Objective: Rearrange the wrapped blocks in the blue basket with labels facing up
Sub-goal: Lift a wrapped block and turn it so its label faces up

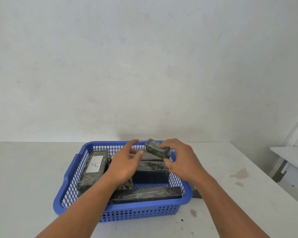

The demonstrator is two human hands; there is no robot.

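Observation:
A blue plastic basket [70,170] stands on the white table and holds several dark wrapped blocks. At its left lies a block with a white label marked A [94,164] facing up. A long dark block [145,194] lies along the front wall, and another dark block [150,174] sits in the middle. My right hand [182,158] grips a small dark wrapped block [155,147], tilted and lifted above the basket's back right. My left hand [126,162] hovers over the basket's middle with fingers spread, holding nothing; it hides what lies under it.
The white table [24,177] runs to a plain wall at the back. Brown stains [240,174] mark the table right of the basket. A dark object [197,193] peeks out behind the basket's right rim. A second white table [292,157] stands at far right.

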